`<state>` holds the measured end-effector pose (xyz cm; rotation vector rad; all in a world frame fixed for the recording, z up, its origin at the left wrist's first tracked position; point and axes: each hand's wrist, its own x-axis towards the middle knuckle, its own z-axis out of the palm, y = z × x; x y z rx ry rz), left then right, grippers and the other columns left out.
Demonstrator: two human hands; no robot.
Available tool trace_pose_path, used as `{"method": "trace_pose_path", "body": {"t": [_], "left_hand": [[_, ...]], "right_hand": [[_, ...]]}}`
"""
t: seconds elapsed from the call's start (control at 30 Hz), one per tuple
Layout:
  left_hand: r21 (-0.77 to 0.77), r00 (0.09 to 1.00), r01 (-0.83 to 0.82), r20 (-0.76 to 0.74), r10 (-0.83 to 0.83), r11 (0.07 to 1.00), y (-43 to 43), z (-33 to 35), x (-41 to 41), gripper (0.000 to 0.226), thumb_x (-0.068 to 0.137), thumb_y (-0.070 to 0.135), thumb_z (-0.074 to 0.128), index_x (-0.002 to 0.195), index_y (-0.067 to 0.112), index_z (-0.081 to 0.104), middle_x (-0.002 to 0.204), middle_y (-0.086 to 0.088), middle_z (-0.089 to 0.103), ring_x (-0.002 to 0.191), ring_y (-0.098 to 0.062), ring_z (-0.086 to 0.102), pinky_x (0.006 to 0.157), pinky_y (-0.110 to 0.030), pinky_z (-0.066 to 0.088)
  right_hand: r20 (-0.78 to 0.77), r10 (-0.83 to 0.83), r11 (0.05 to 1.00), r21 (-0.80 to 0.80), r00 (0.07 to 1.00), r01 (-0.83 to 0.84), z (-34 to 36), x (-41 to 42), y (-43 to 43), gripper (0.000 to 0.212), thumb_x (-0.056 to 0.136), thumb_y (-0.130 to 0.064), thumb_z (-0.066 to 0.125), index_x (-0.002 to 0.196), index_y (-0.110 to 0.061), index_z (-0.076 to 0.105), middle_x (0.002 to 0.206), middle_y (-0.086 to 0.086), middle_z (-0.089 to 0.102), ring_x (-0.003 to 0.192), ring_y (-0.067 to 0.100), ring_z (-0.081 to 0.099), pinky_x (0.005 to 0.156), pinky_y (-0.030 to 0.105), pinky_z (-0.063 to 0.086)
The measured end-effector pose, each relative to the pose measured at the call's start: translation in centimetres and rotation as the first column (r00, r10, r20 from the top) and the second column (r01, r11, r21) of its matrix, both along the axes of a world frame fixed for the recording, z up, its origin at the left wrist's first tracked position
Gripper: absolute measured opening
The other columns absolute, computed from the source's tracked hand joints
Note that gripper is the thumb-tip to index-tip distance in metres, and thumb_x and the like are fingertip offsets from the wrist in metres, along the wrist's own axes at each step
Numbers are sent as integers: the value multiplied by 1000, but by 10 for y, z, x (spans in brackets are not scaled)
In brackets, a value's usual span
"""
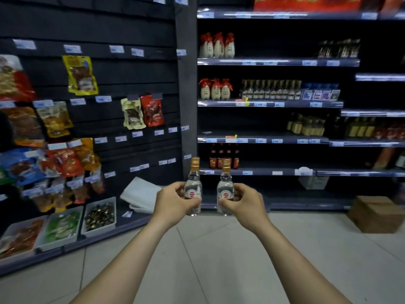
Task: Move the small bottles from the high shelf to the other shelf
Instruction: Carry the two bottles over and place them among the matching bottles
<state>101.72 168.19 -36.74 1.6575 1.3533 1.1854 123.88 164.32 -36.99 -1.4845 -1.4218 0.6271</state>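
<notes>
Now two small clear bottles are held upright side by side in front of the person, close together but apart, each with a gold screw cap and a white label bearing a red mark. The left bottle (193, 189) sits in the left hand (173, 201), fingers curled round its body from the left with the thumb across the lower front. The right bottle (225, 190) sits in the right hand (245, 204), gripped the same way from the right. Both forearms reach forward from the bottom of the view, nearly straight, converging toward the middle, with wrists level.

Behind the bottles stands a dark shelving unit (263, 140) carrying rows of bottles on several levels; its lowest shelf (252, 172) runs just behind the gold caps. To the left, a dark panel wall (131, 69) holds hanging snack packets. A cardboard box (374, 213) rests on the pale tiled floor (219, 260) at the right.
</notes>
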Motion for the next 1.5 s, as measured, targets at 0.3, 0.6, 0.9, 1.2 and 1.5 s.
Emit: {"method": "trace_pose_path", "body": {"t": [0.3,0.6,0.9,1.2,1.5], "left_hand": [[32,1000,31,0,-31,999,197,10,162,37,64,28,93,94,35,72,79,19,76,72,3,71,62,-13,54],[63,1000,19,9,-19,998,439,25,318,31,67,29,92,90,36,72,76,24,73,67,6,69,55,-9,49],[112,1000,8,4,-9,994,622,56,442,33,66,30,91,88,39,68,78,26,73,69,8,68,57,-6,46],[202,997,-75,37,68,977,781,78,583,32,65,32,91,81,47,68,74,31,70,63,8,63,60,-8,47],[229,992,-117,-13,123,966,900,108,687,66,68,43,90,127,23,67,89,14,70,79,1,62,66,-11,52]], "right_hand": [[-32,-11,999,30,999,12,2,156,197,33,76,-23,89,91,-44,68,87,-29,75,79,-6,72,63,7,52],[0,15,999,52,1000,-15,22,311,441,31,80,-24,89,92,-43,68,88,-27,75,78,-4,72,64,10,55],[-8,25,997,67,1000,-24,47,437,628,34,80,-19,89,109,-27,74,90,-13,79,81,-4,73,68,9,54],[51,88,987,132,995,-94,69,565,798,35,78,-26,89,103,-40,70,89,-30,74,82,-9,70,67,8,52],[42,22,975,219,999,-31,113,667,913,40,81,-31,88,88,-47,52,84,-51,61,84,-21,62,62,4,49]]}}
